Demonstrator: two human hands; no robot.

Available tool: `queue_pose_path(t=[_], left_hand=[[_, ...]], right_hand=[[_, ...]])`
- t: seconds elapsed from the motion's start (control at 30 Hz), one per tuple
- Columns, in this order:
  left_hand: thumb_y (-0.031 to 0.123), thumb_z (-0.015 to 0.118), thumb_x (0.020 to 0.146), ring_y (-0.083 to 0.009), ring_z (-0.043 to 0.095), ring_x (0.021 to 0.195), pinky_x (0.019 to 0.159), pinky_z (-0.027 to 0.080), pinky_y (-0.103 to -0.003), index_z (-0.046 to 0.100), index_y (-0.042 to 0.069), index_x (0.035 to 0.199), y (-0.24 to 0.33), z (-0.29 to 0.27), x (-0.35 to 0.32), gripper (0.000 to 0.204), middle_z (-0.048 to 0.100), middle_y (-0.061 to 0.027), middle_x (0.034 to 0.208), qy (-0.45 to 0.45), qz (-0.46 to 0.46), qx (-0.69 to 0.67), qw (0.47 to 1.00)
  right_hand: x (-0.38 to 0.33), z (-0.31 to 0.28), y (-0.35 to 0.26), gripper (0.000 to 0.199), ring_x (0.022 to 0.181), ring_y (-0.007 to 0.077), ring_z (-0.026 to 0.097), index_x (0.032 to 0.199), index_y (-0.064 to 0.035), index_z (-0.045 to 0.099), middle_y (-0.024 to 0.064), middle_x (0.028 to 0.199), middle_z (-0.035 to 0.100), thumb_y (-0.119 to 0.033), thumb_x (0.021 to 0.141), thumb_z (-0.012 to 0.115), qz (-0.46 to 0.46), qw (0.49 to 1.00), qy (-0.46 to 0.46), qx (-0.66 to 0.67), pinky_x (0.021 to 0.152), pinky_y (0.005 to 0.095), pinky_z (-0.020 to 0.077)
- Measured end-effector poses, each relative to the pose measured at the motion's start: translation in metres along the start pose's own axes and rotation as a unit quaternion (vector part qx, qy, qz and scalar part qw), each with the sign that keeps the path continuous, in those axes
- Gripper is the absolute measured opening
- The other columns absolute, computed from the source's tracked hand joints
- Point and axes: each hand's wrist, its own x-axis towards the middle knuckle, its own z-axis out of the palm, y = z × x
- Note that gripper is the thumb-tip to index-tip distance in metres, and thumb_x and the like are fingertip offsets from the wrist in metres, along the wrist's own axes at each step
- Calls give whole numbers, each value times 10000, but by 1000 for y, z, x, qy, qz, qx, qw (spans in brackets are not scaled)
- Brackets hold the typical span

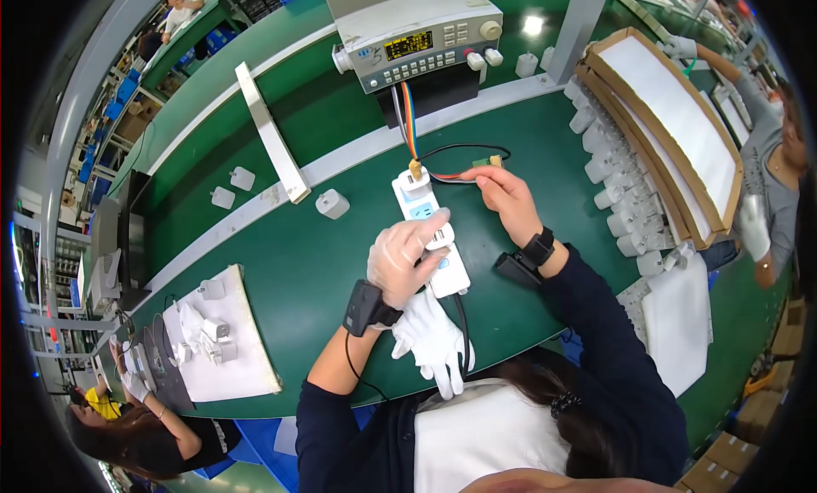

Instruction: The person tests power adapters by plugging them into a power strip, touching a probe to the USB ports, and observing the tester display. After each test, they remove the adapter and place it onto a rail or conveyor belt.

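A white power strip (451, 276) runs lengthwise in front of me on the green bench. My left hand (402, 259), in a thin translucent glove, is closed over its middle, with thumb and fingers about a small white charger (441, 235) with port slots. At the strip's far end is a tan connector (415, 168) with a rainbow ribbon cable (409, 123). Bare and pinched, my right hand (509, 199) holds thin red and black wires (451, 179); a small green circuit board (489, 163) shows just beyond its fingertips. A white glove (434, 340) lies below my left wrist.
A bench meter (417, 46) with a lit display stands at the back. White chargers (625, 195) line the right side beside cardboard trays (672, 127). A white board (225, 340) with several chargers lies left, near a loose charger (333, 204). Other people work on both sides.
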Motion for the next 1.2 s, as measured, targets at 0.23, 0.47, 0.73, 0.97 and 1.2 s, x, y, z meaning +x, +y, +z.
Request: queue_pose_path(t=[0.23,0.47,0.73,0.97,1.2], left_hand=[[84,709,761,-199,616,977,858,475,-309,558,96,1278,-20,-18,13,539,623,-129,1118,96,-113,-129,980],[99,689,818,-199,620,1075,929,464,-303,551,37,1271,-50,16,32,478,627,-144,1178,90,-193,-227,950],[78,687,836,-167,631,1044,911,477,-293,550,12,1275,-61,24,28,464,656,-108,1130,84,-213,-297,927],[88,658,875,-141,592,1066,896,481,-299,532,32,1311,-48,4,39,457,632,-74,1174,179,-168,-348,905],[99,658,822,-298,634,998,861,504,-351,540,77,1285,-145,-81,107,479,645,-182,1085,138,-185,134,964]], right_hand=[[8,17,-13,241,679,27,417,1151,-24,640,-69,748,454,-147,969,541,-65,988,-37,-137,596,192,348],[50,45,-7,224,783,100,569,1075,-17,664,29,823,617,-174,945,571,-253,917,-92,-295,702,243,456],[25,43,-49,154,844,152,597,901,22,634,78,997,666,-94,927,537,-167,983,-68,-41,766,255,463],[-8,35,-19,124,739,154,575,895,6,653,65,909,614,-102,893,592,-242,912,-144,-298,656,260,449],[-24,42,-25,87,671,144,532,923,-32,679,54,809,542,-71,852,646,-193,921,-160,-297,588,254,421]])
